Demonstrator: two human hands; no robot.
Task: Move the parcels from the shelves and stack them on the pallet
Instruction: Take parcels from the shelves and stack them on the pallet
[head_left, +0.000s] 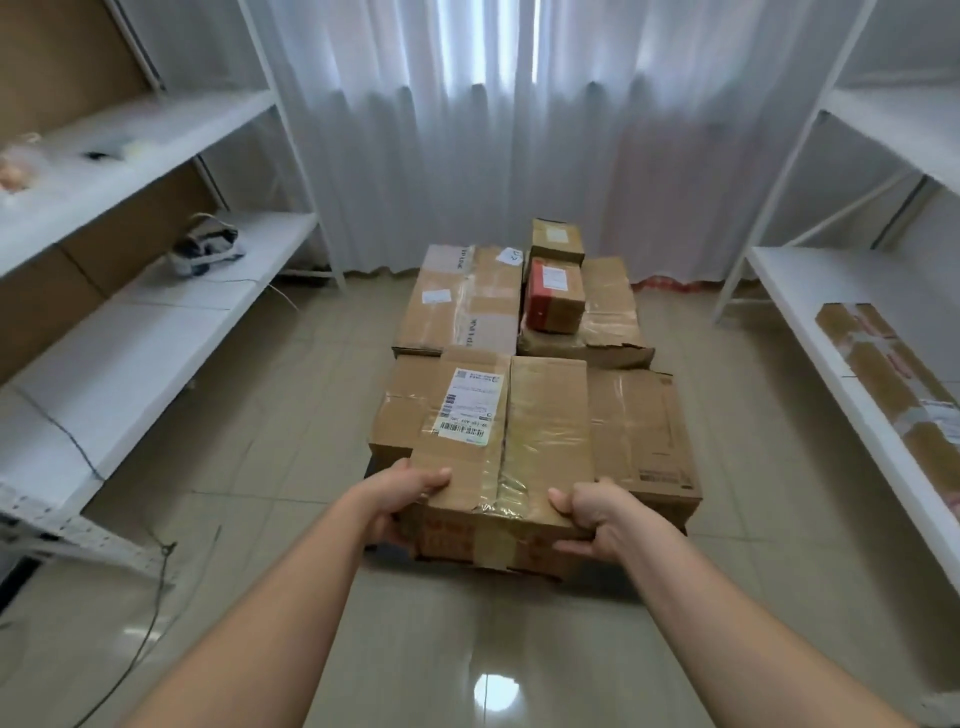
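Head view: stacked cartons (462, 301) ahead, white shelves (156, 332) flanking both sides.

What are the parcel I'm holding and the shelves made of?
Parcel: brown corrugated cardboard by its look, matte, with glossy clear tape along the seams and a white paper label. Shelves: white boards on white frames, probably painted metal; material uncertain.

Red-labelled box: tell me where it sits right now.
In the head view the red-labelled box sits at the far right of the stack, on a flat crumpled carton, just in front of a small brown box by the curtain.
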